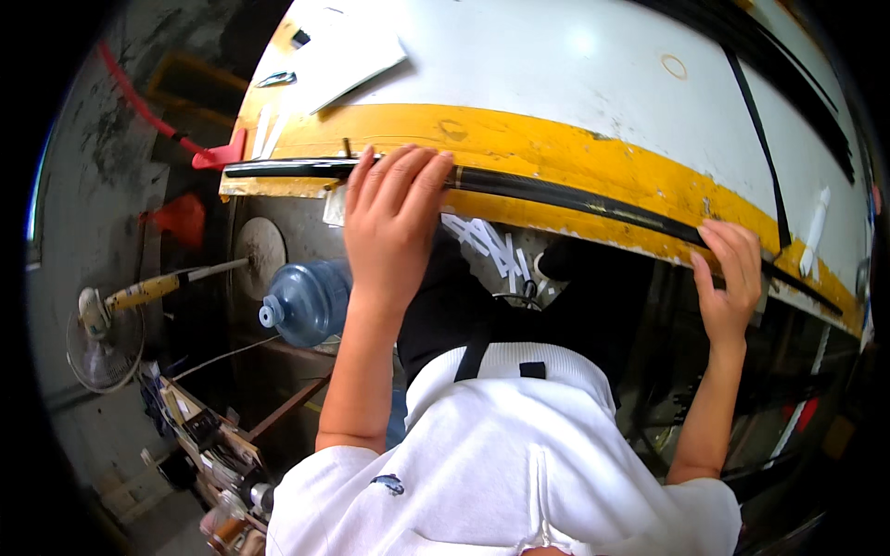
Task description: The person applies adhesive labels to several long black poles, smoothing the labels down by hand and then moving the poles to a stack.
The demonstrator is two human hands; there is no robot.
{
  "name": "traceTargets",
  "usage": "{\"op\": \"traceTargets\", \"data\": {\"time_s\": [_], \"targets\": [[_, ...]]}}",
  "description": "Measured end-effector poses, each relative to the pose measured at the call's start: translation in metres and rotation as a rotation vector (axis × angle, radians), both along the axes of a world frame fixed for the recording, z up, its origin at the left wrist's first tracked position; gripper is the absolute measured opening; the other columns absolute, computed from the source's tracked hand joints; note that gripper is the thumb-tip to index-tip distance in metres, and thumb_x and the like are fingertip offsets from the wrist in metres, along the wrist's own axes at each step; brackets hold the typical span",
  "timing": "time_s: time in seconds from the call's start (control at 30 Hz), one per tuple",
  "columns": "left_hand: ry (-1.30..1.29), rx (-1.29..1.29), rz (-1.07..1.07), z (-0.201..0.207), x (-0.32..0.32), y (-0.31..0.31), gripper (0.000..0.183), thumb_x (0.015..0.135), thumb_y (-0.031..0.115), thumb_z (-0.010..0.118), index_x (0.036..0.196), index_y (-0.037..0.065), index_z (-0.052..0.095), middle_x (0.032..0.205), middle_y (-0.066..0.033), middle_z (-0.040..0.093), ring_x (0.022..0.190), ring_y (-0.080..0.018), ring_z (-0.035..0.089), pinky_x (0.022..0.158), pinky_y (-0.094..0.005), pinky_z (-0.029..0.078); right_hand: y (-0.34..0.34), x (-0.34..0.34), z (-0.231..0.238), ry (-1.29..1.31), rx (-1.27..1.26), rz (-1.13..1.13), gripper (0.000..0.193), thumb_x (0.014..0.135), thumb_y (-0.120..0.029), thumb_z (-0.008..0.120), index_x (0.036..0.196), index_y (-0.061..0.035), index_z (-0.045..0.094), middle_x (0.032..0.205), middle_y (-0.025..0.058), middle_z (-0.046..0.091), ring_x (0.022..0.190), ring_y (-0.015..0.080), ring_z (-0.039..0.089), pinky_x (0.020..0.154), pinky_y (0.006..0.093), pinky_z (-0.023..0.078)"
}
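Note:
A long, glossy black fishing rod (575, 197) with thin gold bands lies along the yellow front edge of the worktable (547, 139). Its thicker end is at the left, and it tapers toward the right. My left hand (394, 199) is closed over the thick section, fingers wrapped across the top. Farther right, my right hand (732, 273) grips the thinner section, with the thumb below and the fingers above. A small upright peg (347, 147) stands at the table edge, just left of my left hand.
A white pad (357, 65) and a small metal tool (276, 80) lie at the far left. Black rods (788, 74) and a black strip (756, 139) are at right. A red-handled hose (221, 154), a blue water jug (311, 301) and a fan (104, 343) are at left.

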State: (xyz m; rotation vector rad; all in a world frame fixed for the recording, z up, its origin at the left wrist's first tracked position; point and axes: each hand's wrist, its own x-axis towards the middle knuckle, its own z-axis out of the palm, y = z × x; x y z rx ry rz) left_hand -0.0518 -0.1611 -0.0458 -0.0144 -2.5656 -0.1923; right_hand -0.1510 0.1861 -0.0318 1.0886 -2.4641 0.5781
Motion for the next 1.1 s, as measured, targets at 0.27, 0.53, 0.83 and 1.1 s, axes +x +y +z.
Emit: {"op": "traceTargets", "data": {"time_s": [0.27,0.53,0.83,1.1], "targets": [[0.067,0.202,-0.09,0.01,0.012,0.001,0.04,0.076,0.011,0.07,0.115,0.01,0.062,0.122,-0.0108,0.059,0.118,-0.0315,0.053,0.102,-0.0452,0.04,-0.077,-0.019,0.05,-0.297,-0.152,-0.036,0.018,0.091,-0.013,0.057,0.101,0.0001,0.064,0.095,0.0123,0.064,0.092,0.024,0.059,0.083,0.0339,0.046],[0.194,0.276,-0.052,0.016,0.043,-0.012,0.023,0.072,0.003,0.069,0.094,0.007,0.066,0.108,-0.0091,0.063,0.107,-0.0297,0.059,0.09,-0.0406,0.047,-0.247,-0.081,0.043,-0.591,-0.011,0.087,0.044,0.089,-0.044,0.06,0.091,-0.0001,0.06,0.083,0.0128,0.065,0.075,0.0215,0.061,0.069,0.0319,0.048],[0.203,0.317,0.03,0.017,0.075,-0.043,0.024,0.067,-0.002,0.068,0.09,0.005,0.067,0.099,-0.0089,0.065,0.099,-0.0295,0.061,0.082,-0.0387,0.049,-0.372,-0.131,0.0,-0.679,0.122,-0.101,0.057,0.068,-0.055,0.077,0.091,-0.0045,0.062,0.084,0.0108,0.065,0.075,0.0206,0.062,0.066,0.0324,0.049],[0.219,0.369,0.005,0.012,0.075,-0.053,0.022,0.069,-0.003,0.068,0.089,0.005,0.067,0.093,-0.008,0.065,0.092,-0.0285,0.063,0.077,-0.0356,0.051,-0.358,-0.132,0.005,-1.06,-0.321,-0.118,0.021,0.082,-0.019,0.074,0.081,-0.0009,0.064,0.067,0.0037,0.058,0.054,0.0094,0.048,0.047,0.0267,0.039]]}}
